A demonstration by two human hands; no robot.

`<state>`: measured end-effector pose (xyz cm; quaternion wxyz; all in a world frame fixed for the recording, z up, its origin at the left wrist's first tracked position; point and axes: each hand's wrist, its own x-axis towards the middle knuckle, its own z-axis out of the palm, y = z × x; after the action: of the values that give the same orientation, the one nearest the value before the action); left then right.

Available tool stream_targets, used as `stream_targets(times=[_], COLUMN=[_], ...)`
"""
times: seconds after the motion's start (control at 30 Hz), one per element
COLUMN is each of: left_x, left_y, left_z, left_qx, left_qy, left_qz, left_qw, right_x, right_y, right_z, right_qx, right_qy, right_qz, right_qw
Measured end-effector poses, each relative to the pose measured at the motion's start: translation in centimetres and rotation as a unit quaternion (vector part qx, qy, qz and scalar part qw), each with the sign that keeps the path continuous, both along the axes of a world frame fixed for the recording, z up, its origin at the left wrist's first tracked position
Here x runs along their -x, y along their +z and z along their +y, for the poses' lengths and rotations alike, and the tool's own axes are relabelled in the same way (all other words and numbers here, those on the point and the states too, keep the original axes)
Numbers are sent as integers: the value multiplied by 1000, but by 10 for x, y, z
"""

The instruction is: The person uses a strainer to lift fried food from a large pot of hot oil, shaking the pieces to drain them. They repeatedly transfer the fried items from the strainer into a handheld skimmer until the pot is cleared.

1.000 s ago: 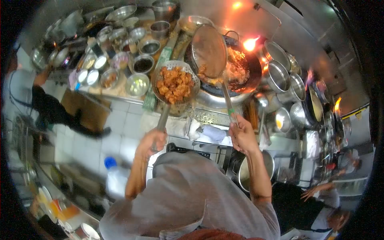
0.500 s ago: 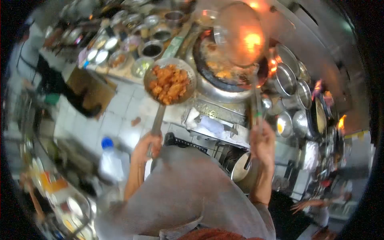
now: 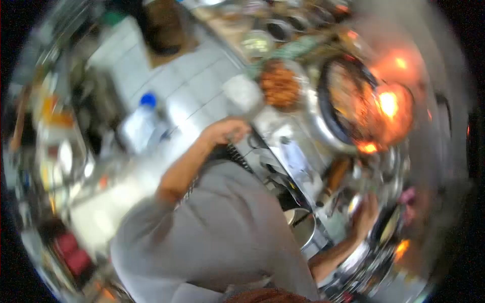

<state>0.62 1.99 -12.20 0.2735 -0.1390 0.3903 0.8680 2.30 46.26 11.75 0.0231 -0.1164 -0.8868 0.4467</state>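
Note:
My left hand [image 3: 227, 131] is closed around the handle of a long-handled metal strainer [image 3: 303, 83]. Its bowl holds a heap of orange-brown fried pieces [image 3: 279, 86] and sits beside the left rim of the wok. My right hand [image 3: 366, 217], smeared by motion, is down at the right near several metal bowls; its fingers cannot be made out. Dark-rimmed, the wok [image 3: 326, 108] has food in it, and flames glow at its right side. A round skimmer [image 3: 404, 113] is at the flames, and a wooden handle [image 3: 337, 174] lies below the wok, apart from my right hand.
A white cloth [image 3: 298, 159] lies on the counter edge in front of the wok. Below it stands a pot [image 3: 303, 227]. A container with a blue cap [image 3: 148, 100] is on the tiled floor at left. Another flame [image 3: 402, 249] burns at the lower right.
The view has turned, and the picture is blurred. My right hand has let go of the long handle and moved down to the right. My left hand still holds the strainer with the fried pieces.

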Motion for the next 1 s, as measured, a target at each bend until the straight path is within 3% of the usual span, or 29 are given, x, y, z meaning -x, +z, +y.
stream_targets(times=[0.03,0.07,0.1,0.17,0.23,0.27,0.3,0.33,0.4,0.43,0.5,0.53,0.6,0.63,0.77,0.83,0.93,0.97,1.0], left_x=[-2,-4,-7,-13,-8,-5,-5,-4,-3,-2,0,2,3,4,7,8,10,11,13], left_y=[-4,5,15,14,5,2,7,3,19,13,1,9,24,23,8,6,2,-1,-4], left_z=[3,4,0,-4,2,1,3,1,-2,-3,-5,-5,-6,-7,-17,-18,-25,-28,-32], left_qx=[-15,-22,-30,-27,-54,-60,-21,-18,-25,-22,-44,-41,-53,-49,-62,5,-31,-43,-51], left_qy=[10,14,7,39,27,13,45,25,12,-12,13,3,24,16,-27,8,-24,-29,-40], left_qz=[-9,1,17,20,-23,18,-29,-22,-40,-32,-71,-64,-79,-78,-92,-113,-92,-85,-84], left_qw=[1000,1000,999,999,998,998,998,999,999,999,996,997,995,996,993,994,995,995,994], right_x=[3,4,9,24,34,37,50,62,69,74,77,72,49,32,-10,-20,-19,-16,-13], right_y=[-20,-20,-24,-37,-46,-36,-52,-88,-53,-55,-71,-67,-63,-35,14,26,36,45,64], right_z=[10,42,41,66,59,30,45,89,28,26,56,67,82,61,47,42,54,51,47], right_qx=[43,-34,-10,-44,-228,-260,-240,-135,-363,-405,-242,-241,-133,-122,-144,-152,-339,-347,-362], right_qy=[-35,69,51,130,71,114,64,54,11,-4,-12,-24,-18,-55,-29,-45,31,40,40], right_qz=[65,10,-10,-37,-59,-5,-26,26,15,39,65,69,94,88,37,28,46,76,16], right_qw=[996,997,999,990,969,959,968,989,932,913,968,968,986,987,988,987,939,934,931])
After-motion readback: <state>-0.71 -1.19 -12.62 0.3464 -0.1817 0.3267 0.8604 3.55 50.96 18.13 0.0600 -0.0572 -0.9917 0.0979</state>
